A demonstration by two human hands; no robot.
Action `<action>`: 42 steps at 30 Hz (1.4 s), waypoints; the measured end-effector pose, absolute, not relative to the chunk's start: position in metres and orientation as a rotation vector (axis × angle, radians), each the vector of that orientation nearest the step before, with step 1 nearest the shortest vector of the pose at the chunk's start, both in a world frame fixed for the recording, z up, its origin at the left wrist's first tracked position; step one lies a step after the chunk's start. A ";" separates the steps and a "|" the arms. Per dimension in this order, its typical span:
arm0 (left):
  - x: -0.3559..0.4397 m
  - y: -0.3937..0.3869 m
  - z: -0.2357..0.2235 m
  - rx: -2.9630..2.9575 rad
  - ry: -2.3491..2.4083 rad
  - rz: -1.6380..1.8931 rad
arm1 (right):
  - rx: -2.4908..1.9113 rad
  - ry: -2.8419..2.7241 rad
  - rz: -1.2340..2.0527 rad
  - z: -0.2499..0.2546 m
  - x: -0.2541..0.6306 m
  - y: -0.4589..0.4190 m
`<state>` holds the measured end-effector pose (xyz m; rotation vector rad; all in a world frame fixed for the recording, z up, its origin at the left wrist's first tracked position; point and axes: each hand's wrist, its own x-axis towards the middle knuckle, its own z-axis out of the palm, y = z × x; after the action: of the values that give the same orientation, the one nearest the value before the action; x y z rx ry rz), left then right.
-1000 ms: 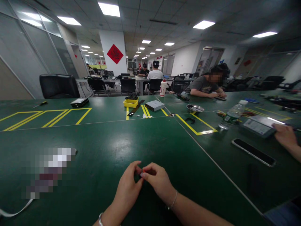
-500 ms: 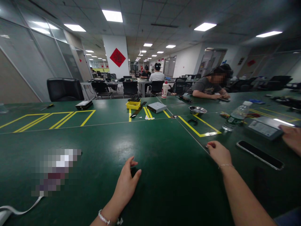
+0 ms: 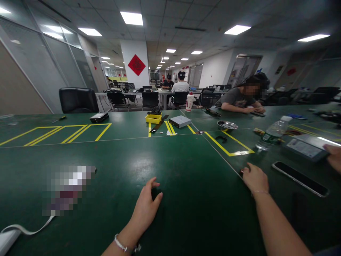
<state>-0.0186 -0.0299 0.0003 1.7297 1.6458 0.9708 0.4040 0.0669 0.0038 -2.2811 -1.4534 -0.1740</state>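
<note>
My left hand point(image 3: 147, 203) rests low over the green table point(image 3: 186, 199), fingers loosely curved and thumb apart, with nothing in it. Farther right, my right hand point(image 3: 257, 180) is at the table seam, its fingers bent downward. A tiny dark and reddish bit shows at its fingertips; what it is, I cannot make out. Just right of that hand lies a phone point(image 3: 300, 179) with a dark screen. Beyond it are a clear water bottle point(image 3: 273, 134), standing tilted in view, and a grey metal box point(image 3: 306, 147).
Another person's hand point(image 3: 334, 157) touches the box at the right edge. Across the table are a metal bowl point(image 3: 227, 125), a grey drive-like box point(image 3: 180, 121), a yellow tray point(image 3: 153, 119) and a black-and-silver box point(image 3: 99, 117). A blurred-out device point(image 3: 69, 192) with a white cable lies left. A person point(image 3: 239, 97) leans opposite.
The whole view has shifted slightly, so things sit a little farther right. My right hand's fingers have moved a little, one now raised. My left hand keeps its pose.
</note>
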 end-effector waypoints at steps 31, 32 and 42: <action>-0.013 -0.038 0.009 2.294 1.612 0.494 | -1.947 -2.108 -0.211 0.031 0.275 0.045; -0.013 -0.038 0.010 2.289 1.612 0.495 | -2.060 -1.998 -0.278 0.030 0.296 0.049; -0.016 -0.038 0.009 2.253 1.605 0.525 | -2.461 -1.718 -0.002 0.006 0.391 0.062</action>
<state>-0.0156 -0.0383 0.0093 2.2531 1.6054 0.5250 0.3912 0.0618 0.0064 -2.4609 -1.7182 -0.0021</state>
